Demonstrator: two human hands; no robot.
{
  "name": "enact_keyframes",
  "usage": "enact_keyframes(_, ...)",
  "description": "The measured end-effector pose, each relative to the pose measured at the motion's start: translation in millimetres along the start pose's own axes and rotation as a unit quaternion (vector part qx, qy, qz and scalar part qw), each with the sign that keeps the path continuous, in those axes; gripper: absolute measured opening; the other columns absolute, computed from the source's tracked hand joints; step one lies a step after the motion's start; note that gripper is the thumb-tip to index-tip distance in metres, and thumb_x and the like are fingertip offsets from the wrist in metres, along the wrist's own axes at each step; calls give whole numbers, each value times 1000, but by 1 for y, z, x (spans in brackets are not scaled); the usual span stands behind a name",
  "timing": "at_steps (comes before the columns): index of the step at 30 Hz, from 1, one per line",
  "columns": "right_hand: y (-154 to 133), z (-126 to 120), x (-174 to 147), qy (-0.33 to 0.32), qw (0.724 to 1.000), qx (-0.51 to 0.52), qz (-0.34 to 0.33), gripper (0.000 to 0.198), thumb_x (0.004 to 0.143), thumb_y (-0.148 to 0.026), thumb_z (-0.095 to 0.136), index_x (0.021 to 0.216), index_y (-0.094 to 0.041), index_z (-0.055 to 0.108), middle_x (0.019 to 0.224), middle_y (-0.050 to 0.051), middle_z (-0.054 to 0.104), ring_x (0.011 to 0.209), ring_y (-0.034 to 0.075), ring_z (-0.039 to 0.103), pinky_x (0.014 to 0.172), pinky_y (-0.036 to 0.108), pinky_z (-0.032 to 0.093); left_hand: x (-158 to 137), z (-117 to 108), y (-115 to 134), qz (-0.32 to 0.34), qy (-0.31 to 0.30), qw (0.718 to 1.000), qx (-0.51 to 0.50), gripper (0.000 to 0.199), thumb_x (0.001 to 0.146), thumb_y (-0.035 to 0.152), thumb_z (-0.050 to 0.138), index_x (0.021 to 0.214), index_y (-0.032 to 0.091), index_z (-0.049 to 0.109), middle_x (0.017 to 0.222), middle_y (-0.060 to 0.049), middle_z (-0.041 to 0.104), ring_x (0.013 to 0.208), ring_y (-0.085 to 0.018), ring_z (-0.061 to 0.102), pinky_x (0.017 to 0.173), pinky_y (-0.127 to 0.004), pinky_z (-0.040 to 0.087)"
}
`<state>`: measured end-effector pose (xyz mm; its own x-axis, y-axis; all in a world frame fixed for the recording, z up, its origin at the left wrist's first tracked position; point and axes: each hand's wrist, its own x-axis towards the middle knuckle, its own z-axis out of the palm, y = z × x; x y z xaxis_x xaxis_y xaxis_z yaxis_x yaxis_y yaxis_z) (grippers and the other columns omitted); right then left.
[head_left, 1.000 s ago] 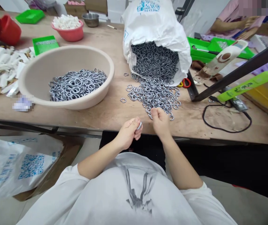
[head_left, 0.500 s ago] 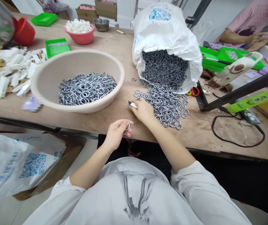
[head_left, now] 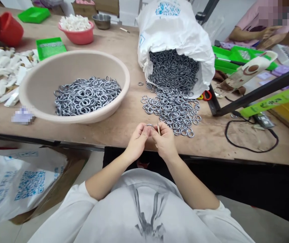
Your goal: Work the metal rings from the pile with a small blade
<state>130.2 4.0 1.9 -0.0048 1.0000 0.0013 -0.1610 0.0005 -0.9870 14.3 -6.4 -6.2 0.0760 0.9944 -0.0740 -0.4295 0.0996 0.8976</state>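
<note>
Pinching one ring (head_left: 149,125) at the near edge of the table (head_left: 96,132), the left hand (head_left: 137,140) meets the right hand (head_left: 167,141), which grips one slim pale tool (head_left: 159,128), long axis roughly fore-and-aft; the ring's visible arc faces forward, the rest hidden. One basin (head_left: 70,64) and one sack (head_left: 172,30) hold rings (head_left: 86,96) beyond counting

Left hand (head_left: 136,142) close beside right hand (head_left: 167,141)
</note>
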Motion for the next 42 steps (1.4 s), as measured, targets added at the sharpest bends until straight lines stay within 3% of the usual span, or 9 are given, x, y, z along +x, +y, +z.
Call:
enact_keyframes(4,-2,-14,-10,-18,998,54,14,44,62,-49,89,76,-23,57,71,-4,62,61,12,56,63,27,51,-1,12,-3,4,-21,1000,18,50,80,64,68,69,17,55,68,1,50,65,-9,45,63,-21,41)
enact_keyframes(11,-8,-34,-13,-1,1000,6,-25,51,55,-52,91,78,-24,55,67,-6,57,58,11,52,56,24,47,-4,30,2,-20,-73,997,17,52,78,65,69,67,16,54,65,2,47,59,-8,39,55,-21,36)
enact_keyframes(16,-14,-51,-11,-3,993,-92,-77,54,71,-74,71,86,-23,61,75,0,60,64,15,54,60,29,45,-4,41,1,-49,-76,996,-1,52,75,65,71,68,17,51,60,5,39,53,-7,31,46,-20,27)
enact_keyframes(19,-19,-60,-19,0,969,-205,-139,56,81,-77,57,76,-22,57,67,-1,52,59,14,45,57,29,37,-4,45,-1,-79,-65,994,-39,49,79,61,69,69,18,48,58,6,37,48,-5,27,43,-18,21)
enact_keyframes(22,-24,-63,-31,-29,923,-324,-205,56,93,-70,44,68,-21,52,63,-1,47,59,14,42,58,30,32,-6,47,-3,-96,-62,992,-59,47,80,58,70,70,18,46,56,7,36,45,-4,25,42,-17,19)
enact_keyframes(26,-25,-61,-38,-29,895,-385,-224,57,98,-66,38,63,-21,46,61,-1,44,59,14,43,59,30,30,-9,49,-5,-106,-71,989,-71,46,78,56,73,71,18,47,54,8,35,44,-3,26,42,-17,20)
enact_keyframes(39,-23,-60,-40,-49,907,-364,-205,58,96,-67,40,61,-22,45,57,-2,42,56,13,42,58,29,29,-13,49,-4,-109,-96,987,-71,51,75,59,75,68,18,44,55,8,34,45,-3,26,42,-17,22)
enact_keyframes(42,-18,-67,-29,-34,927,-331,-170,58,95,-70,40,61,-22,45,57,-3,42,56,13,42,57,28,30,-19,45,-4,-106,-133,985,-42,52,77,61,72,66,18,45,54,7,34,44,-3,25,42,-18,20)
